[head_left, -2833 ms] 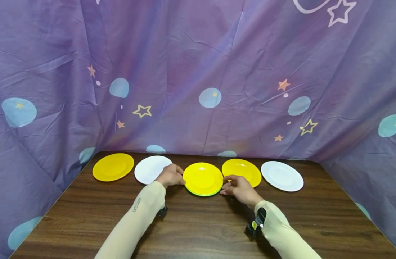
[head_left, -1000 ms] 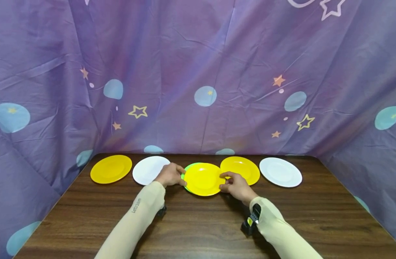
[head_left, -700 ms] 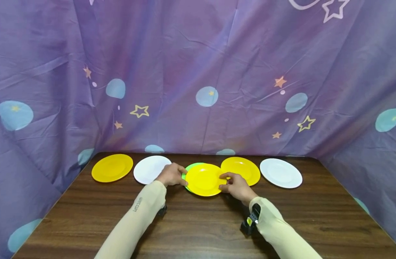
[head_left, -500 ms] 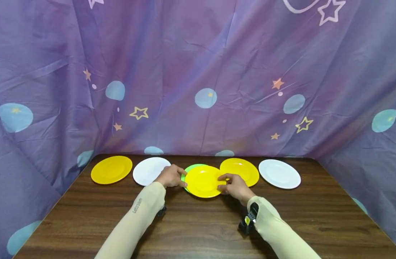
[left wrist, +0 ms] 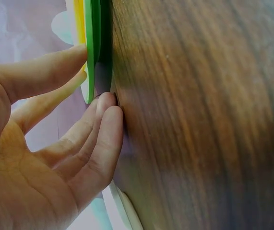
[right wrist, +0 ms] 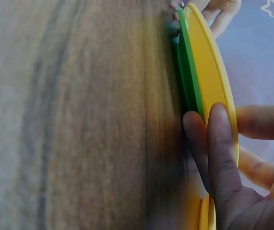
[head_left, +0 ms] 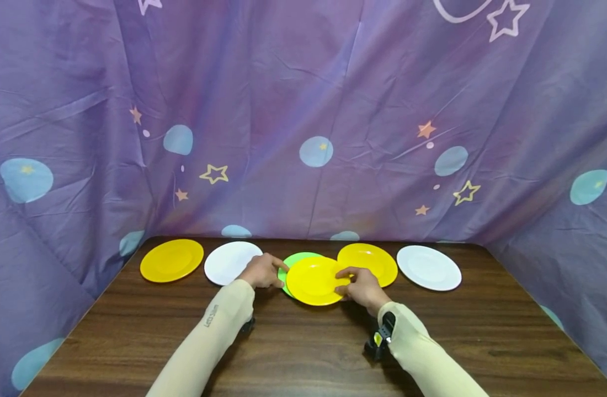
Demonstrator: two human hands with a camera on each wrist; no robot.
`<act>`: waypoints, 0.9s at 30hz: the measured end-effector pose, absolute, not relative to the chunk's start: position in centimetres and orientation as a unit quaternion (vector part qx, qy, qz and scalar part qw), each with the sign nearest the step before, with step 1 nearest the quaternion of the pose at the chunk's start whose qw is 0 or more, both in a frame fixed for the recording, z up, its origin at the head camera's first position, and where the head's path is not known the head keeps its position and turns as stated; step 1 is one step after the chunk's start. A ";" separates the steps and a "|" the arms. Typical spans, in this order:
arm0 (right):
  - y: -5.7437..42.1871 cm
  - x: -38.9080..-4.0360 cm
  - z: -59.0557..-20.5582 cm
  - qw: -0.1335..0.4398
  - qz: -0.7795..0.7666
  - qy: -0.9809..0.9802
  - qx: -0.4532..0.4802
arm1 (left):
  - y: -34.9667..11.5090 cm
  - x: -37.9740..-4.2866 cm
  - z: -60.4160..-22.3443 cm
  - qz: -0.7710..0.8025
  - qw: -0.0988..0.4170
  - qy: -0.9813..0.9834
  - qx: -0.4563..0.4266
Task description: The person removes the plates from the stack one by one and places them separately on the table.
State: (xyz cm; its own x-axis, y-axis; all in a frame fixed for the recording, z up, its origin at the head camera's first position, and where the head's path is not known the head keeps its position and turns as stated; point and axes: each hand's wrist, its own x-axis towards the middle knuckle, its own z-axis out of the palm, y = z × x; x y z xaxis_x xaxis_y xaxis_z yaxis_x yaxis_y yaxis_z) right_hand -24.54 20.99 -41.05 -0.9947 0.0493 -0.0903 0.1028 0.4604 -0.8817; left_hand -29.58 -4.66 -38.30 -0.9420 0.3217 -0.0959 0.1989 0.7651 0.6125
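Note:
A yellow plate (head_left: 314, 281) overlaps a green plate (head_left: 294, 259) at the middle of the dark wooden table (head_left: 303, 353), leaving a green crescent showing at its left. My right hand (head_left: 362, 285) pinches the yellow plate's right rim, some fingers over it and others beneath. In the right wrist view the yellow plate (right wrist: 213, 67) tilts up from the green plate (right wrist: 189, 76), its right side raised. Fairly straight fingers of my left hand (head_left: 262, 270) touch the green plate's left rim. Thumb and index tip meet the green edge (left wrist: 94, 48) in the left wrist view.
On the left lie another yellow plate (head_left: 171, 261) and a white plate (head_left: 229, 262), the latter partly behind my left hand. To the right are a third yellow plate (head_left: 369, 262) and a second white plate (head_left: 429, 268). A purple patterned curtain (head_left: 264, 110) hangs behind the table.
The yellow plate has shifted right and slightly nearer over the green one, uncovering more green at the left. My right hand has moved with it; my left hand stays at the green rim.

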 end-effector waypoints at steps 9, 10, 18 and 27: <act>21.4 -24.2 -40.5 0.020 -0.555 0.828 0.070 | -4.6 -29.5 -38.5 0.313 0.091 0.936 0.130; 21.6 -24.2 -40.4 0.021 -0.561 0.825 0.070 | -4.6 -29.5 -38.5 0.312 0.091 0.937 0.129; 22.7 -23.8 -40.0 0.042 -0.598 0.797 0.066 | -4.5 -29.6 -38.4 0.302 0.088 0.940 0.132; 24.1 -23.3 -39.6 0.065 -0.621 0.780 0.036 | -4.6 -29.4 -38.2 0.314 0.094 0.936 0.129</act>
State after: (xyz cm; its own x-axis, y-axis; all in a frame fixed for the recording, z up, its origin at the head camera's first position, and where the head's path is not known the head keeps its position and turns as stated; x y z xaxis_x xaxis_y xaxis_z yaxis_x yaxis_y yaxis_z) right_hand -23.28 24.12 -39.56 -0.9889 -0.0238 -0.1464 0.1374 0.2251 -0.9646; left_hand -29.41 -4.64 -38.25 -0.9488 0.3011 -0.0956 0.1823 0.7689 0.6128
